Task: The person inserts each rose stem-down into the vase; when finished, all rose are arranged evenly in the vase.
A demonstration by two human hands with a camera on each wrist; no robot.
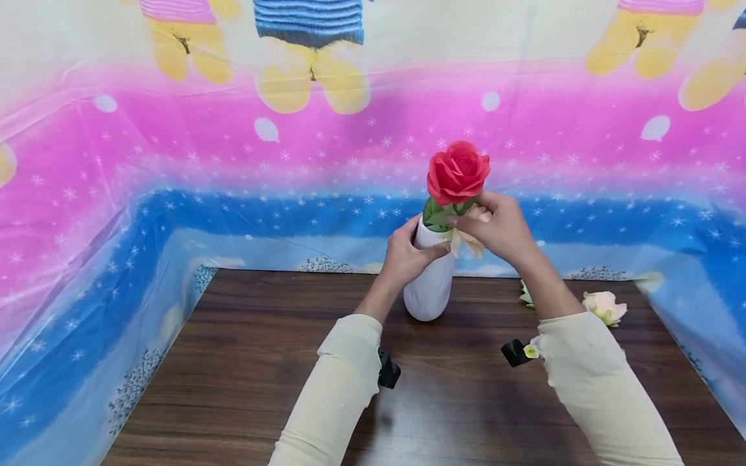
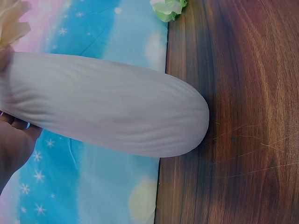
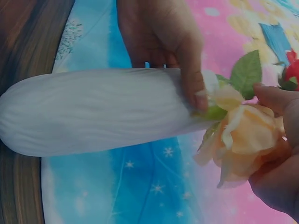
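Note:
A white vase (image 1: pixel 428 291) with a wavy surface stands on the table, slightly tilted. My left hand (image 1: pixel 405 255) grips it near the rim, the thumb across the front; the right wrist view shows that thumb by a green stem part. A red rose (image 1: pixel 458 171) with green leaves rises above the vase mouth. Just under its bloom, my right hand (image 1: pixel 498 226) pinches the rose's stem or leaves; the exact contact is hidden. A peach flower (image 3: pixel 250 135) hangs over the rim, against the right hand's fingers. The stems inside the vase are out of sight.
A pale pink flower (image 1: pixel 606 307) lies on the dark wooden table (image 1: pixel 280 362) beyond the right forearm, with a green leaf (image 1: pixel 526 294) left of it. A patterned cloth (image 1: pixel 326 155) hangs behind the table. Small black cameras (image 1: pixel 388 369) sit at both wrists.

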